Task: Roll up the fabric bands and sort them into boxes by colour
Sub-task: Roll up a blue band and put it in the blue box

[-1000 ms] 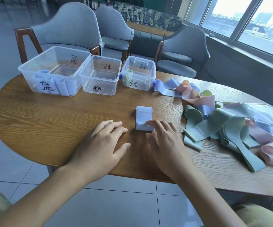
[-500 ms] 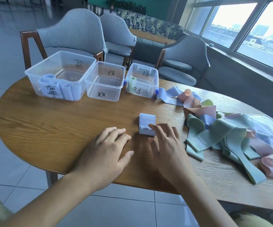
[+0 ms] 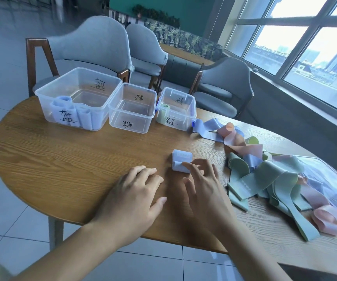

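Note:
A partly rolled light blue band lies on the wooden table in front of me. My right hand touches its near edge with straight fingertips. My left hand rests flat on the table just left of the band, apart from it. Three clear boxes stand at the back: the left box holds rolled blue bands, the middle box holds nothing, the right box holds a green roll. A loose pile of blue, pink and green bands lies at the right.
A clear plastic bag lies under the pile at the far right. Grey chairs stand behind the table. Windows run along the right wall. The table's near edge is below my wrists, with tiled floor beyond.
My right fingertips have crept forward onto the blue band's near end. The left hand stays flat in the same spot. The view shifted slightly.

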A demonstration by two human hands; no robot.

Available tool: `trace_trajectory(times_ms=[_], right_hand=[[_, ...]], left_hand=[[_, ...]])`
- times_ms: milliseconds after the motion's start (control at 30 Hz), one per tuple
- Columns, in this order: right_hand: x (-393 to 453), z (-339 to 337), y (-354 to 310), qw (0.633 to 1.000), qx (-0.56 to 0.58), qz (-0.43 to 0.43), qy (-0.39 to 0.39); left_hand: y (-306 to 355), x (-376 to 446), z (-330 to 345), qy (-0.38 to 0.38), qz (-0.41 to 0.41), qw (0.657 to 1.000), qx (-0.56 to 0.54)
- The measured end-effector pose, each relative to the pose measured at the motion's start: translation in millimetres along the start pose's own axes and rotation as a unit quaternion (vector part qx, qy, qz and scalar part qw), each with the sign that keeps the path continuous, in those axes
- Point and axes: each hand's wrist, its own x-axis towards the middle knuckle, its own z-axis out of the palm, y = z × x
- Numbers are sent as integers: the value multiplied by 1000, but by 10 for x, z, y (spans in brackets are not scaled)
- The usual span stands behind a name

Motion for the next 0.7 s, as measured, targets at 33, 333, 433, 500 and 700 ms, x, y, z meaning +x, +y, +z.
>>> trace_trajectory(times_ms=[33,333,433,500,700], right_hand=[[19,-6,0,1000,-5,-4,0],[129,-12,54,998,-39,-47,14],[166,-1,84,998,-39,-51,-2],[190,21,119,998,-33,-47,-9],[282,33,147,999,-34,-35,-20]], left_hand=[[-1,1,3,1,-1,1000,0],[-9,4,40,15,2,1000,1],[-8,0,40,21,3,1000,4],[-10,-2,42,23,4,1000,5],[-22,0,53,25,9,1000,5]])
